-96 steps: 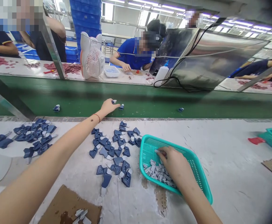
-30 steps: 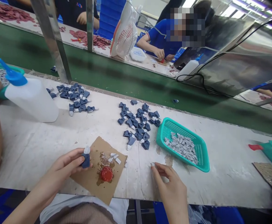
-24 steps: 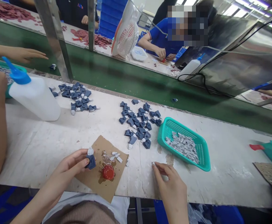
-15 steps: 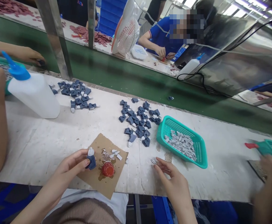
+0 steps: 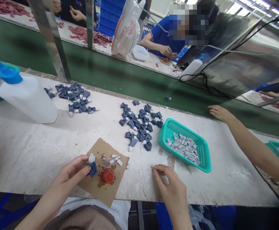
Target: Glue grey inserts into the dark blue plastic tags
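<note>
My left hand (image 5: pixel 73 174) pinches a dark blue piece (image 5: pixel 92 169) with a light grey part (image 5: pixel 91 157) at its top, over the left edge of a brown cardboard sheet (image 5: pixel 99 147). A red cap (image 5: pixel 108 175) and a few grey pieces (image 5: pixel 115 158) lie on the wet cardboard. My right hand (image 5: pixel 169 182) is closed at the fingertips above the white table; whatever it holds is too small to make out. Behind it stands a green basket (image 5: pixel 162 140) of small grey parts (image 5: pixel 184 147). Dark blue pieces (image 5: pixel 139 123) lie in a cluster left of the basket.
A white bottle with blue cap (image 5: pixel 31 99) stands at left, beside another cluster of blue pieces (image 5: pixel 73 95). A co-worker's arm (image 5: pixel 240 134) reaches in from the right toward the green strip (image 5: pixel 130 80). Across it sit a person in blue, a fan (image 5: pixel 127 32) and metal posts.
My right hand has shifted slightly left, and the grey piece at its fingertips is hardly visible now. A co-worker's arm at right has reached forward; the one at far left has mostly withdrawn.
</note>
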A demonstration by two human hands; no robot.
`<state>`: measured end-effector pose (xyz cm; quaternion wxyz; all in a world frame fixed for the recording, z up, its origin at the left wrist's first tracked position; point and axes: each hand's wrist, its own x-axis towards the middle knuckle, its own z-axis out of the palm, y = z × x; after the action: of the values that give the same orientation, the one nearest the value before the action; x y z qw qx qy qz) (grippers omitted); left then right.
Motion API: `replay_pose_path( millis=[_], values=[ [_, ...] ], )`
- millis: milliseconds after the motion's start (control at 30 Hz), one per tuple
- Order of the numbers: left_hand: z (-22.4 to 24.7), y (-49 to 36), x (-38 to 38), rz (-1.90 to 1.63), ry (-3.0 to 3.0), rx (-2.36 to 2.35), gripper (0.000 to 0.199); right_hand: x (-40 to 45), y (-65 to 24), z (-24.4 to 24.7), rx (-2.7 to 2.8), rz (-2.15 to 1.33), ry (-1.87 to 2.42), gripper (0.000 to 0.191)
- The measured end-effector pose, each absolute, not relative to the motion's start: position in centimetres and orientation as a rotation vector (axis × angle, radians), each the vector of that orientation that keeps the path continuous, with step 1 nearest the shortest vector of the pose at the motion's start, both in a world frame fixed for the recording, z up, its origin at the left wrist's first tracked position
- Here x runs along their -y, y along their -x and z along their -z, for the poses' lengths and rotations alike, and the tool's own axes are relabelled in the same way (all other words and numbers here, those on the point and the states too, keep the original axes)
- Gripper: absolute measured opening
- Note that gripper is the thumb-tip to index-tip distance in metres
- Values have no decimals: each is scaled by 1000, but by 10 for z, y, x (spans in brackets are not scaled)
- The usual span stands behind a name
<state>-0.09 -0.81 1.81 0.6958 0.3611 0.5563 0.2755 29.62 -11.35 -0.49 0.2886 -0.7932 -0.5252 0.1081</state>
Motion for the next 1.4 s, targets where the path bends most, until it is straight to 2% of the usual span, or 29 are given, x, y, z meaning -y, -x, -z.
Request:
replay_pose_path(
  millis=[167, 367, 433, 600, 733, 867, 1200, 1300, 1400],
  values=[
    [-10, 6, 5, -582, -888, -1232, 36, 100, -269, 2, 1455, -344, 2035, 14],
    [-16, -3, 8, -594, -818, -1281, 35, 78, -230, -9, 1538, -513, 1852, 16],
    [-22, -7, 10, -605, -797, -1315, 34, 77, -240, -15, 1508, -454, 1885, 17],
    [-25, -11, 12, -644, -727, -1322, 33, 76, -326, -40, 1367, -9, 2159, 26],
    [-22, -12, 10, -626, -644, -1242, 37, 54, -395, -53, 1618, -193, 2261, 28],
    [-27, -18, 10, -610, -682, -1228, 39, 29, -420, -47, 1796, -393, 2274, 23],
    [-33, -18, 11, -665, -653, -1309, 36, 15, -426, -47, 1861, -455, 2242, 21],
    [-34, -15, 8, -682, -646, -1284, 35, 30, -407, -58, 1787, -381, 2199, 27],
    [-37, -15, 7, -686, -641, -1265, 30, 51, -368, -65, 1833, -542, 2094, 26]
  ],
)
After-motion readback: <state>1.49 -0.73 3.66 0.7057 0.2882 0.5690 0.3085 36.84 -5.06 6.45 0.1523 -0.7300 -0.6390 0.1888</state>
